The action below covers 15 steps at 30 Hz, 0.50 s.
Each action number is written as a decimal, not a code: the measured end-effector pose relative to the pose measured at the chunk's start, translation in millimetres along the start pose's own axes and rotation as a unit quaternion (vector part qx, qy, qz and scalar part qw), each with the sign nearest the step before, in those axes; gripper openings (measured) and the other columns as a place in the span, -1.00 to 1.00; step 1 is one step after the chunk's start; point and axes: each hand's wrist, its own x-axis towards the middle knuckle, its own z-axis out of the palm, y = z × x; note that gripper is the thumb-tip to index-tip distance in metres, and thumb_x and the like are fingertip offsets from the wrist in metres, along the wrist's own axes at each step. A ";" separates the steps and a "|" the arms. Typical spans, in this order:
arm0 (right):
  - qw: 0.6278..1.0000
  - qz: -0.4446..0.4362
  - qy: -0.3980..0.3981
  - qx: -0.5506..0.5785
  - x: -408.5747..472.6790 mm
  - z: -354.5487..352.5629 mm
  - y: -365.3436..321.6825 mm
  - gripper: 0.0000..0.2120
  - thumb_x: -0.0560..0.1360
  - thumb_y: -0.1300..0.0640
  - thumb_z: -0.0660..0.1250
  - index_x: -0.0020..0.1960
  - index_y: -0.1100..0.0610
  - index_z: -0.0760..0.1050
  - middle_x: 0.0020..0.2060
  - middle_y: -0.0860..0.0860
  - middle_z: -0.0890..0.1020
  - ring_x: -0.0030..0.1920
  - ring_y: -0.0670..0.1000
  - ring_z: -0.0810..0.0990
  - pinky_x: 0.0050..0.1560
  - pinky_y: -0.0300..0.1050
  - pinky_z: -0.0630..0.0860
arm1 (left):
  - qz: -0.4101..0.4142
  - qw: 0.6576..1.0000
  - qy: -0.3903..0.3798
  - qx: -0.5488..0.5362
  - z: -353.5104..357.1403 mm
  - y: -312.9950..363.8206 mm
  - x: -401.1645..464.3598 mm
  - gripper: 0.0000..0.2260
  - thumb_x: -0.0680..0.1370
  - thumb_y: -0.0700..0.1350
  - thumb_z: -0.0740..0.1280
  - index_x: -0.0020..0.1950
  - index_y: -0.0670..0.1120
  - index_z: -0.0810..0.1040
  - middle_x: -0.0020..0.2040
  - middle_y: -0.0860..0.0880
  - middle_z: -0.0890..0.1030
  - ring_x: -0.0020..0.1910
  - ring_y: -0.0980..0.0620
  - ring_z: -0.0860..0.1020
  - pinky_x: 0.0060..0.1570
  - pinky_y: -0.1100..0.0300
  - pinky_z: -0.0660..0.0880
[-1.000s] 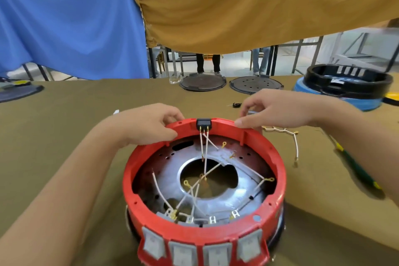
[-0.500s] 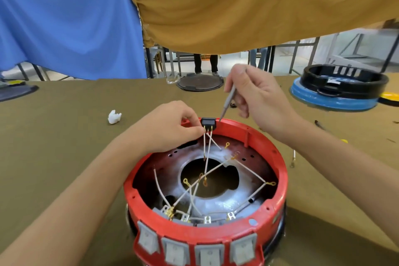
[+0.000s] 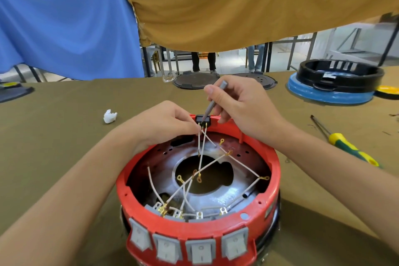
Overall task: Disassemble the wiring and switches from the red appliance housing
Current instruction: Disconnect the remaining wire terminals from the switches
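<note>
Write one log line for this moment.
left hand: pinches wires | right hand: grey tool on black switch | red housing

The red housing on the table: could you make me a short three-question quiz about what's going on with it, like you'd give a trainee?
1. True or false: the right hand holds a thin grey tool whose tip is at the black switch on the red housing's far rim.
2. What does the left hand pinch? A) a white wire just below the black switch B) the screwdriver C) a grey switch
3. How many grey switches line the near wall?

Key: 1 true; 2 A; 3 four.
</note>
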 end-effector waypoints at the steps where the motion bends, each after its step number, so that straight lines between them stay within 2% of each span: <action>1: 1.000 -0.001 -0.001 -0.002 -0.2 0.2 -0.1 -0.76 0.61 0.04 0.33 -0.11 0.19 0.58 -0.39 0.04 0.65 -0.44 0.03 0.62 -0.36 -0.22 0.55 | -0.002 1.000 -0.003 -0.002 -0.1 0.1 0.5 -0.90 0.48 0.06 0.48 -0.22 0.14 0.75 -0.07 0.18 0.70 0.06 0.17 0.61 0.23 0.12 0.47; 4: 1.000 -0.003 -0.003 0.001 -0.9 0.5 -0.8 -0.77 0.61 0.04 0.34 -0.13 0.17 0.59 -0.38 0.06 0.66 -0.43 0.02 0.63 -0.35 -0.23 0.55 | -0.005 1.000 -0.002 -0.011 0.1 2.0 -0.2 -0.90 0.47 0.03 0.49 -0.24 0.11 0.75 -0.09 0.12 0.71 0.03 0.11 0.63 0.28 0.00 0.47; 7: 1.000 -0.003 -0.013 -0.005 -1.9 0.1 -1.7 -0.77 0.60 0.04 0.35 -0.14 0.18 0.59 -0.38 0.06 0.66 -0.37 0.11 0.66 -0.27 0.04 0.64 | -0.021 1.000 -0.003 -0.014 0.6 7.5 -2.4 -0.90 0.47 0.01 0.49 -0.24 0.07 0.75 -0.11 0.04 0.72 0.03 0.02 0.64 0.27 -0.03 0.48; 9: 1.000 -0.010 -0.022 -0.010 -2.9 -0.3 -2.7 -0.77 0.60 0.04 0.36 -0.14 0.18 0.60 -0.37 0.06 0.67 -0.35 0.14 0.66 -0.21 0.15 0.64 | -0.038 0.999 -0.002 -0.017 1.0 11.1 -2.9 -0.91 0.46 -0.01 0.50 -0.23 0.04 0.75 -0.12 0.00 0.73 0.03 -0.01 0.64 0.27 -0.01 0.49; 15: 0.999 -0.026 -0.015 -0.019 -5.3 -1.2 -4.5 -0.77 0.60 0.03 0.36 -0.14 0.17 0.61 -0.37 0.03 0.67 -0.39 0.07 0.65 -0.21 0.13 0.62 | -0.045 0.999 0.014 -0.023 3.9 13.2 -5.1 -0.91 0.47 -0.05 0.49 -0.21 -0.02 0.74 -0.09 -0.04 0.73 0.05 -0.04 0.65 0.25 0.02 0.50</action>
